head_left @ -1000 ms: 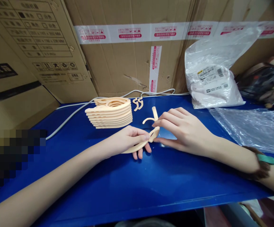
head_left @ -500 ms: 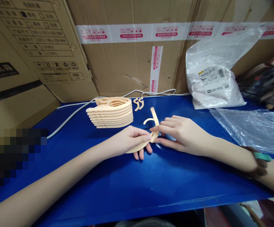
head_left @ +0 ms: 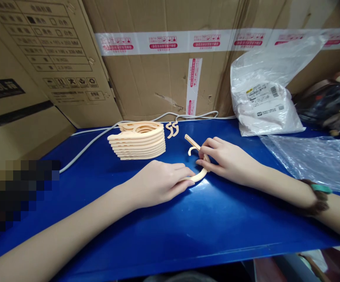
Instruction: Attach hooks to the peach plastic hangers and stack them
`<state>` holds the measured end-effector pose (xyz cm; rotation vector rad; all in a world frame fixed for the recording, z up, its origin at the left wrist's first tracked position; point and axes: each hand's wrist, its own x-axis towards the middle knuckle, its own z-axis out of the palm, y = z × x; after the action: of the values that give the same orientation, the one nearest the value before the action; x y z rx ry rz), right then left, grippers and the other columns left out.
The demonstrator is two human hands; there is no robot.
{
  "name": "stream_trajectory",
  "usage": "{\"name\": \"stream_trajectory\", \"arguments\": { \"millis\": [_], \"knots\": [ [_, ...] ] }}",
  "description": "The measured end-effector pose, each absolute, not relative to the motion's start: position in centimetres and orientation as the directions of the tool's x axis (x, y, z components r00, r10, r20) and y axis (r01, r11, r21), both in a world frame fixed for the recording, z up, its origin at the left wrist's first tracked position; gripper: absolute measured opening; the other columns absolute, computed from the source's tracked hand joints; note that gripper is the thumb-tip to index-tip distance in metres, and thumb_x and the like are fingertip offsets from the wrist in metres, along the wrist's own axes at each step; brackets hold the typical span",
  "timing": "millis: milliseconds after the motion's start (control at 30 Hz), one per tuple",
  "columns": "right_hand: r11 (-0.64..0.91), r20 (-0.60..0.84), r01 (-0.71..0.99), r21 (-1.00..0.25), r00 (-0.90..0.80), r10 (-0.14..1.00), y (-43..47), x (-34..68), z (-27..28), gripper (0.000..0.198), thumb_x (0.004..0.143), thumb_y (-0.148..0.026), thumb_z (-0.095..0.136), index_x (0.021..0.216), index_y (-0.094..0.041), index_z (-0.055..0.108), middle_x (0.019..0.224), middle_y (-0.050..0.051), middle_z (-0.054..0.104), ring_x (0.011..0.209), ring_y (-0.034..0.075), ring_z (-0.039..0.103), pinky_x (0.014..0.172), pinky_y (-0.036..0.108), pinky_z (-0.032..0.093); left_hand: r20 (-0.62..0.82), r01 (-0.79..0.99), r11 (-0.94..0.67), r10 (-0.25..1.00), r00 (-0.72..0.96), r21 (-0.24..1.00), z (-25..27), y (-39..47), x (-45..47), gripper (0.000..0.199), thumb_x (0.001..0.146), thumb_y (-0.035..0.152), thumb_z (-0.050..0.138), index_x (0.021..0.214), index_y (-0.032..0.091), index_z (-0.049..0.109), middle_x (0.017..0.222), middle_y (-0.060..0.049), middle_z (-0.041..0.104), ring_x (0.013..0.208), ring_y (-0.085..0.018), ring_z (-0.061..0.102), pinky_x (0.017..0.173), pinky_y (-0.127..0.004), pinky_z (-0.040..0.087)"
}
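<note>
Both hands hold one cream plastic folding hanger just above the blue tabletop. My left hand is closed, pinching the curved lower arm of the hanger between thumb and fingers. Around the joint, my right hand is closed too, its fingertips hiding most of the pivot. Beyond them the other arm sticks up to the back left, and the small curved hook shows below it. Behind my left hand stands a neat stack of folded cream hangers. Two loose hanger hooks lie to the right of that stack.
A white cable runs along the back of the blue table. Cardboard boxes wall the back and left. At the back right sit a white plastic bag and a flat clear plastic sheet.
My left hand has turned palm down and gripped further along the lower arm. My right hand has shifted slightly, and the hanger's joint has moved right, with the upper arm tilting left.
</note>
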<state>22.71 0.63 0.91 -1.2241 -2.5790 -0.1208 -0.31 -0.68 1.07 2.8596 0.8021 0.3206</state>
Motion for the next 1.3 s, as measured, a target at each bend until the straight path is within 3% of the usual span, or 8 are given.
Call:
{"name": "stream_trajectory", "arguments": {
  "millis": [300, 700, 833, 900, 1000, 1100, 1167, 1300],
  "knots": [
    [0.596, 0.256, 0.8, 0.071, -0.592, 0.764, 1.2, 23.2, 1.1, 0.012, 0.087, -0.019, 0.047, 0.084, -0.016, 0.059, 0.089, 0.009, 0.058, 0.083, 0.022, 0.053, 0.076, 0.034, 0.043, 0.23, 0.482, -0.868, 0.496, 0.837, 0.121, 0.8, -0.6, -0.4, 0.03, 0.1, 0.032, 0.038, 0.107, 0.019, 0.064, 0.087, -0.002, 0.064, 0.08, -0.014, 0.059, 0.065, -0.024, 0.038],
    [0.581, 0.189, 0.797, 0.164, -0.603, 0.775, 1.5, 23.6, 1.0, 0.016, 0.091, -0.017, 0.044, 0.092, -0.014, 0.06, 0.092, 0.011, 0.059, 0.083, 0.022, 0.054, 0.075, 0.032, 0.039, 0.273, 0.478, -0.877, 0.472, 0.838, 0.047, 0.3, -0.1, -0.3, 0.029, 0.1, 0.029, 0.037, 0.11, 0.018, 0.063, 0.103, -0.005, 0.063, 0.094, -0.018, 0.054, 0.077, -0.028, 0.045],
    [0.566, 0.177, 0.782, 0.261, -0.615, 0.768, 1.3, 23.8, 1.2, 0.016, 0.093, -0.019, 0.045, 0.096, -0.014, 0.06, 0.092, 0.01, 0.061, 0.082, 0.021, 0.056, 0.072, 0.031, 0.037, 0.33, 0.508, -0.861, 0.487, 0.809, 0.024, 0.2, -0.1, 0.3, 0.03, 0.098, 0.028, 0.04, 0.118, 0.015, 0.059, 0.119, -0.01, 0.059, 0.109, -0.023, 0.052, 0.091, -0.036, 0.046],
    [0.552, 0.181, 0.773, 0.312, -0.619, 0.765, 1.2, 23.9, 1.2, 0.015, 0.093, -0.019, 0.046, 0.096, -0.014, 0.06, 0.091, 0.009, 0.062, 0.077, 0.021, 0.057, 0.069, 0.031, 0.035, 0.367, 0.559, -0.828, 0.531, 0.764, 0.034, 0.3, -0.1, 1.1, 0.031, 0.096, 0.028, 0.044, 0.121, 0.014, 0.058, 0.133, -0.013, 0.051, 0.123, -0.026, 0.045, 0.101, -0.04, 0.042],
    [0.541, 0.188, 0.758, 0.365, -0.629, 0.754, 1.0, 24.2, 1.2, 0.015, 0.094, -0.018, 0.045, 0.094, -0.014, 0.059, 0.088, 0.007, 0.062, 0.07, 0.019, 0.058, 0.066, 0.031, 0.033, 0.377, 0.704, -0.696, 0.694, 0.613, 0.137, 0.8, 0.6, 2.8, 0.04, 0.095, 0.036, 0.047, 0.127, 0.014, 0.055, 0.146, -0.014, 0.039, 0.138, -0.029, 0.03, 0.113, -0.044, 0.029],
    [0.556, 0.166, 0.737, 0.384, -0.647, 0.744, 0.9, 24.5, 1.3, 0.015, 0.094, -0.016, 0.045, 0.094, -0.014, 0.06, 0.087, 0.007, 0.061, 0.072, 0.019, 0.059, 0.066, 0.031, 0.033, 0.238, 0.829, -0.5, 0.862, 0.448, 0.251, 1.3, 2.4, 5.0, 0.063, 0.096, 0.054, 0.036, 0.139, 0.008, 0.043, 0.149, -0.019, 0.035, 0.142, -0.031, 0.025, 0.115, -0.044, 0.025],
    [0.562, 0.156, 0.732, 0.386, -0.652, 0.742, 0.9, 24.5, 1.3, 0.015, 0.093, -0.015, 0.045, 0.095, -0.014, 0.06, 0.088, 0.008, 0.061, 0.074, 0.02, 0.059, 0.067, 0.031, 0.033, 0.136, 0.893, -0.396, 0.917, 0.374, 0.212, 1.5, 4.0, 6.4, 0.07, 0.096, 0.057, 0.031, 0.143, 0.006, 0.036, 0.154, -0.019, 0.027, 0.144, -0.032, 0.019, 0.116, -0.043, 0.022],
    [0.553, 0.153, 0.743, 0.377, -0.639, 0.754, 0.8, 24.5, 1.6, 0.017, 0.094, -0.015, 0.044, 0.097, -0.014, 0.061, 0.09, 0.009, 0.063, 0.075, 0.02, 0.06, 0.067, 0.031, 0.033, 0.095, 0.939, -0.287, 0.957, 0.274, 0.187, 1.0, 6.6, 8.3, 0.079, 0.096, 0.058, 0.028, 0.143, -0.005, 0.032, 0.153, -0.028, 0.02, 0.144, -0.04, 0.015, 0.115, -0.051, 0.019]
  ]
}}
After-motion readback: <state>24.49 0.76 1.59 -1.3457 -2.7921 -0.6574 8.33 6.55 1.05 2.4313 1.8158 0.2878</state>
